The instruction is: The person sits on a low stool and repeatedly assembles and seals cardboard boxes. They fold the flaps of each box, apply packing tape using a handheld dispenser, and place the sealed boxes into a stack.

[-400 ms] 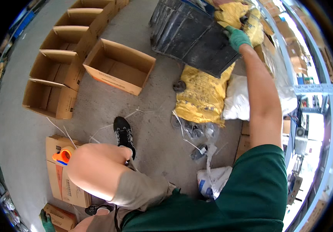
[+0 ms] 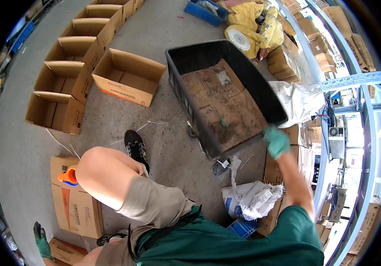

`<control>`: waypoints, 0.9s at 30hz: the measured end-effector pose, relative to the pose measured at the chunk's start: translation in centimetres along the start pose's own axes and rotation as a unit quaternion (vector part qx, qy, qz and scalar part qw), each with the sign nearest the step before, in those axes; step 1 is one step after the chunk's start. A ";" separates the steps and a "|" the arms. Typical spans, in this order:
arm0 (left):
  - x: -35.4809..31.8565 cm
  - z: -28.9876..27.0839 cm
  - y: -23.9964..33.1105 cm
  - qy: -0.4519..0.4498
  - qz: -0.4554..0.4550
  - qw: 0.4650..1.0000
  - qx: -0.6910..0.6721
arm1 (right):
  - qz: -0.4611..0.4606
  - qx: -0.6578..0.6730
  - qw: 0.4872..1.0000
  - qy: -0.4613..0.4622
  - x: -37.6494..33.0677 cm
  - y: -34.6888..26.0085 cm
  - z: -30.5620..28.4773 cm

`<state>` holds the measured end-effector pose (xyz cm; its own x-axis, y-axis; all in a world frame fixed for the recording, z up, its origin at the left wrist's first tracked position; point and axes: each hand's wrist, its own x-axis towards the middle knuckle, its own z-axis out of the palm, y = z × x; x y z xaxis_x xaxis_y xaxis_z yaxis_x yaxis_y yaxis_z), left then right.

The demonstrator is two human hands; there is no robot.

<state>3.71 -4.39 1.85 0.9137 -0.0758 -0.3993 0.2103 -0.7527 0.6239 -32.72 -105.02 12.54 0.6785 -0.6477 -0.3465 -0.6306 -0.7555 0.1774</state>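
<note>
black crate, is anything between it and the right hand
Nothing visible. The gloved right hand is already on the near corner rim of the black crate, which is tipped and lined with flattened cardboard. The left hand hangs low, away from it.

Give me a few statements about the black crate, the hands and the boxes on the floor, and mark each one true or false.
1. The right hand in a green glove grips the rim of the black crate. True.
2. The crate is full of yellow sacks. False: it holds only a flat sheet of worn cardboard; the yellow sacks lie on the floor beyond it.
3. The open cardboard boxes on the left are empty. True, as far as their insides show.
4. The left hand is bare and rests on the crate. False: it is gloved and hangs low at the left, away from the crate.
</note>
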 end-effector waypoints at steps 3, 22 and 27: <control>3.6 2.6 2.3 -0.027 0.034 0.999 -0.016 | 0.073 0.403 0.912 -0.016 -10.8 8.9 22.4; -2.7 5.4 0.8 0.006 -0.067 0.996 -0.057 | -0.306 -0.030 0.912 0.271 11.2 -31.0 2.4; -3.7 8.2 -0.6 -0.017 -0.121 0.986 -0.109 | -0.303 -0.330 0.894 -0.022 21.6 -38.8 7.1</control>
<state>-2.66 -9.02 -2.61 0.8157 0.0648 -0.5749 0.4948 -0.5929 0.6353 3.68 -89.00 -8.32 0.7958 -0.1056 -0.5963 0.2174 -0.8693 0.4440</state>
